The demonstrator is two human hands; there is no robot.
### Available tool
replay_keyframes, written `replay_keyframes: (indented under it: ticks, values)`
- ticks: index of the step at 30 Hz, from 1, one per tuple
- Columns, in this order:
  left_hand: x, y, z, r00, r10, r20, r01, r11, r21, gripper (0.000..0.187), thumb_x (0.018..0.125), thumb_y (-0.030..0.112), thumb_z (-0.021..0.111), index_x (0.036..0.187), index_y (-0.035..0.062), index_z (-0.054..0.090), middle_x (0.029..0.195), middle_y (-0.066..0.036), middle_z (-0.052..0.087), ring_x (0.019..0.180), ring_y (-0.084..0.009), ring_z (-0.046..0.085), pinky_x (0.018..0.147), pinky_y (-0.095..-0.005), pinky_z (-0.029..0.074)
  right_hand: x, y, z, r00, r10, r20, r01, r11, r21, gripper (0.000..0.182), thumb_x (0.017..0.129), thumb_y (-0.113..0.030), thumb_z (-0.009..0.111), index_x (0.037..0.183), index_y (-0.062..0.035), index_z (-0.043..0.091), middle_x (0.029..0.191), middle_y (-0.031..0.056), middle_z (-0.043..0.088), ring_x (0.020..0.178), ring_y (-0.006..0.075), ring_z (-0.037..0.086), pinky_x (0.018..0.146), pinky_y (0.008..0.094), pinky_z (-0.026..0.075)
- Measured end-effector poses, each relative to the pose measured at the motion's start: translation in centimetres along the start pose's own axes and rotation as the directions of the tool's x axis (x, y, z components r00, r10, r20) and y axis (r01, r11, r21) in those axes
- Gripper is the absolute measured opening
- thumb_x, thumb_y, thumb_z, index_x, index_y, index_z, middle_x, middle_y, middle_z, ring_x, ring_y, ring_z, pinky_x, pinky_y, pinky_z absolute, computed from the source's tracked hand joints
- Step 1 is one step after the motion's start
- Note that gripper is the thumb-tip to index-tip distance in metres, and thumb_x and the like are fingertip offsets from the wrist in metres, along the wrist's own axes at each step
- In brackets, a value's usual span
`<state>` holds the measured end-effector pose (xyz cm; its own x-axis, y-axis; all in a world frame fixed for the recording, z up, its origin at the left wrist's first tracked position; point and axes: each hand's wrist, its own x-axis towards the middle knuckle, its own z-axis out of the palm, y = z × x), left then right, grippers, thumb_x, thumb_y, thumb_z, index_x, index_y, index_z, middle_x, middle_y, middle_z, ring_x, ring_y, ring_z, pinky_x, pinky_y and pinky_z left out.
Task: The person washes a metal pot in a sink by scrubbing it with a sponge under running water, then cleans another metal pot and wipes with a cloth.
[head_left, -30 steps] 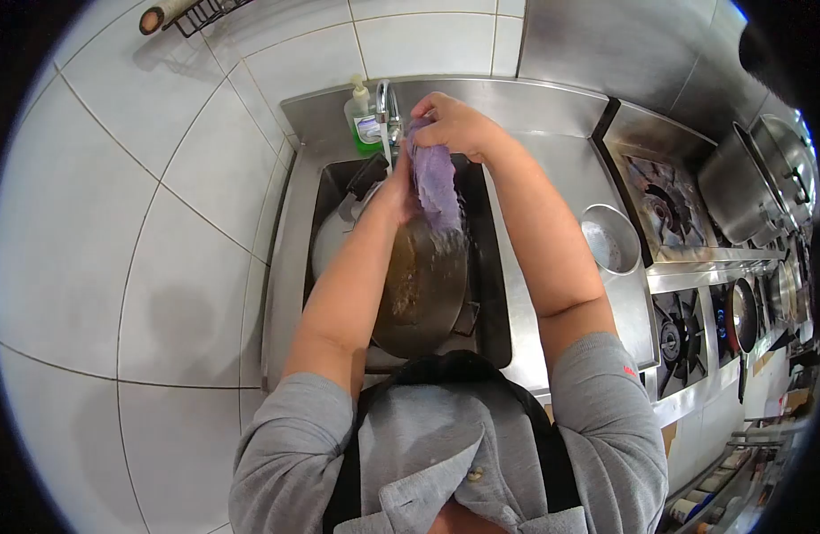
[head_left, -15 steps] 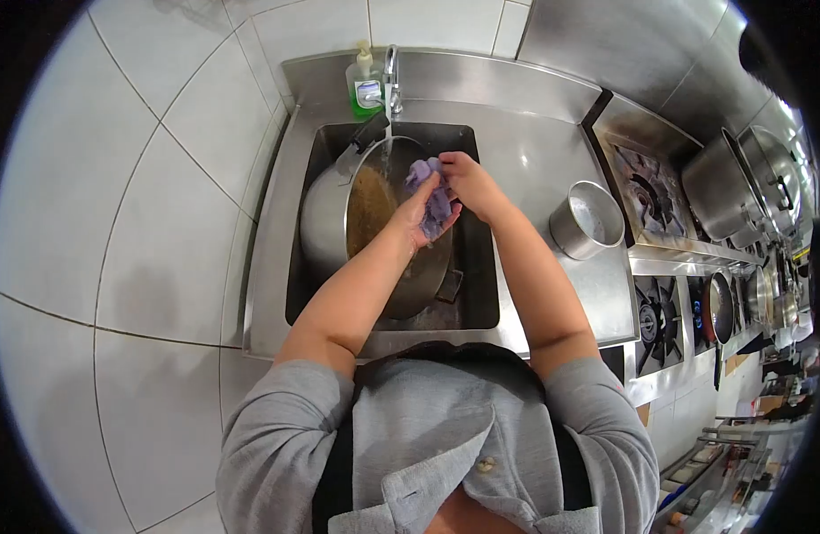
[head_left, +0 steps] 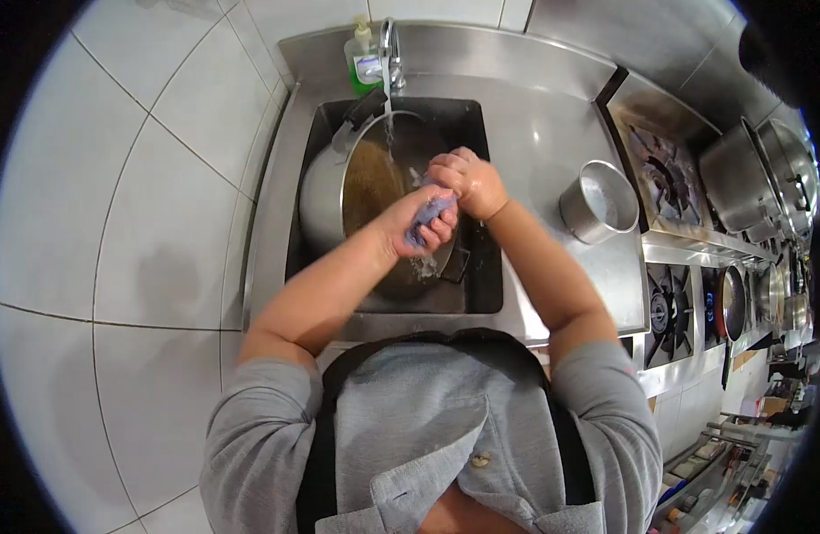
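A wet purple cloth (head_left: pixel 430 214) is bunched up over the sink, with my left hand (head_left: pixel 405 220) wrapped round its lower part. Around its upper end my right hand (head_left: pixel 472 182) is clenched, touching the left. Whitish water splashes just below the hands. Beneath them a large metal pot (head_left: pixel 319 203) lies tilted in the dark sink (head_left: pixel 491 276), its open mouth facing right and its inside partly brownish. From the tap (head_left: pixel 389 43) a thin stream runs down to the pot.
A green soap bottle (head_left: pixel 363 67) stands beside the tap. On the steel counter to the right is a small metal pot (head_left: pixel 581 206). Farther right are gas burners (head_left: pixel 664 311), a frying pan (head_left: pixel 730 303) and a big stockpot (head_left: pixel 739 178).
Both hands have closed tightly on the cloth, which was looser and more spread before. Water now splashes under them. The view has shifted slightly.
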<state>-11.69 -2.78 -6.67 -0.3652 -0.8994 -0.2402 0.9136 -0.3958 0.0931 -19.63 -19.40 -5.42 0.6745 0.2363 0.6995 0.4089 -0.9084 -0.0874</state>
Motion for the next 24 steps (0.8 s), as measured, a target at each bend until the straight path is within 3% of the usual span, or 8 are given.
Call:
replay_keyframes:
  ticks: [2, 4, 5, 8, 10, 15, 19, 24]
  values:
    - [-0.1, 1.6, -1.6, 0.987, 0.023, -0.161, 0.003, 0.987, 0.160, 0.028, 0.086, 0.036, 0.059, 0.090, 0.0081, 0.058, 0.072, 0.000, 0.051, 0.057, -0.0097, 0.049, 0.046, -0.0224, 0.044, 0.4, 0.6, 0.1, 0.966, -0.103, 0.238, 0.147, 0.974, -0.173, 0.028, 0.072, -0.019, 0.060, 0.100, -0.0182, 0.060, 0.092, 0.0010, 0.057, 0.084, 0.0229, 0.057, 0.066, 0.0341, 0.053]
    - [0.0, 1.8, -1.3, 0.804, 0.484, -0.344, 0.159, 0.383, 0.910, 0.031, 0.083, 0.036, 0.063, 0.094, 0.0062, 0.060, 0.077, -0.006, 0.058, 0.062, -0.0157, 0.056, 0.054, -0.0325, 0.050, 0.5, 0.7, 0.8, 0.926, -0.039, 0.377, 0.133, 0.965, -0.226, 0.026, 0.076, -0.019, 0.059, 0.103, -0.0208, 0.058, 0.093, 0.0020, 0.058, 0.088, 0.0250, 0.060, 0.066, 0.0351, 0.054]
    - [0.4, 1.9, -0.6, 0.804, 0.481, -0.351, 0.163, 0.390, 0.906, 0.031, 0.083, 0.036, 0.063, 0.094, 0.0062, 0.060, 0.077, -0.006, 0.058, 0.062, -0.0157, 0.056, 0.054, -0.0325, 0.050, 0.5, 0.7, 1.0, 0.899, 0.011, 0.438, 0.114, 0.959, -0.258, 0.024, 0.079, -0.020, 0.058, 0.103, -0.0218, 0.057, 0.095, 0.0022, 0.059, 0.090, 0.0261, 0.061, 0.067, 0.0354, 0.054]
    - [1.7, 2.2, 2.6, 0.706, 0.633, -0.319, 0.657, -0.415, 0.630, 0.023, 0.082, 0.025, 0.058, 0.092, 0.0049, 0.062, 0.093, -0.015, 0.067, 0.083, -0.0281, 0.065, 0.073, -0.0428, 0.051, 0.3, 0.2, 1.6, 0.714, 0.311, 0.628, -0.156, 0.944, -0.291, 0.022, 0.081, -0.018, 0.058, 0.103, -0.0180, 0.056, 0.096, 0.0082, 0.062, 0.091, 0.0306, 0.064, 0.071, 0.0409, 0.053]
    - [2.8, 2.5, 0.1, 0.511, 0.815, -0.274, 0.786, -0.314, 0.532, 0.027, 0.080, 0.022, 0.056, 0.100, 0.0044, 0.062, 0.103, -0.019, 0.066, 0.097, -0.0321, 0.064, 0.078, -0.0451, 0.050, -0.8, 0.1, 2.3, 0.680, 0.413, 0.606, -0.334, 0.910, -0.245, 0.022, 0.081, -0.016, 0.058, 0.103, -0.0159, 0.055, 0.096, 0.0116, 0.064, 0.091, 0.0323, 0.064, 0.073, 0.0428, 0.053]
    - [3.3, 3.5, -2.7, 0.711, 0.703, 0.008, 0.652, -0.663, 0.366, 0.024, 0.083, 0.018, 0.054, 0.102, 0.0045, 0.052, 0.086, -0.018, 0.068, 0.085, -0.0350, 0.066, 0.068, -0.0461, 0.052, -5.5, 1.0, 6.6, 0.594, 0.611, 0.523, -0.755, 0.648, 0.100, 0.029, 0.077, -0.010, 0.059, 0.105, -0.0076, 0.056, 0.091, 0.0173, 0.067, 0.086, 0.0322, 0.066, 0.073, 0.0416, 0.051]
    - [2.7, 3.8, -2.3, 0.859, 0.496, 0.129, 0.469, -0.862, 0.191, 0.021, 0.082, 0.016, 0.055, 0.099, 0.0069, 0.048, 0.077, -0.014, 0.067, 0.071, -0.0326, 0.067, 0.059, -0.0439, 0.052, -4.4, -2.3, 3.6, 0.156, 0.556, 0.816, -0.954, -0.130, 0.271, 0.027, 0.073, -0.006, 0.062, 0.099, -0.0056, 0.057, 0.069, 0.0057, 0.056, 0.045, 0.0135, 0.047, 0.037, 0.0305, 0.036]
    - [2.2, 5.0, -2.9, 0.884, 0.256, 0.391, 0.239, -0.967, 0.091, 0.016, 0.083, 0.019, 0.056, 0.094, 0.0095, 0.049, 0.068, -0.010, 0.064, 0.063, -0.0290, 0.066, 0.052, -0.0408, 0.051, -4.2, -4.9, 2.0, 0.150, 0.261, 0.954, -0.677, -0.676, 0.291, 0.011, 0.080, -0.009, 0.059, 0.077, -0.0099, 0.048, 0.061, -0.0014, 0.044, 0.041, 0.0069, 0.035, 0.035, 0.0217, 0.022]
